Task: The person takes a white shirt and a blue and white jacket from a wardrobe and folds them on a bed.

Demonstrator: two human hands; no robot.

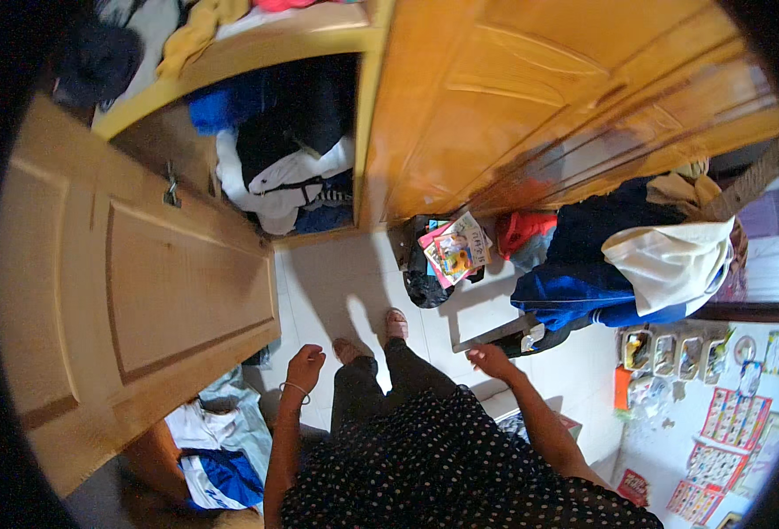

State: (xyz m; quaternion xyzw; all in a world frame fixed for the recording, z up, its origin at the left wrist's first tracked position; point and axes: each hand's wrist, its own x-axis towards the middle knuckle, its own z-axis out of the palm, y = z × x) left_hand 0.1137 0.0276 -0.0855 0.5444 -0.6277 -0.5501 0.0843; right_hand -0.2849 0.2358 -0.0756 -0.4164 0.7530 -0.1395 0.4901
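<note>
My left hand [304, 367] hangs in the air with fingers loosely bent and nothing seen in it. A thin bangle [295, 391] circles that wrist. It is nearest to the open wooden wardrobe door [187, 291], apart from it. My right hand [490, 362], also empty with its fingers bent, hovers over the floor near a dark flat frame edge [488, 334]. Ahead of my feet, the open wardrobe compartment [361, 132] holds a heap of clothes, among them a white garment [280, 192] and a blue one [220, 109].
Books [459, 251] lie stacked on a dark object beside the closed wardrobe doors [488, 86]. To the right, clothes [581, 258] are piled with a cream cloth [670, 261] on top. Folded clothes [224, 456] sit below the open door. A padlock [172, 195] hangs on the door.
</note>
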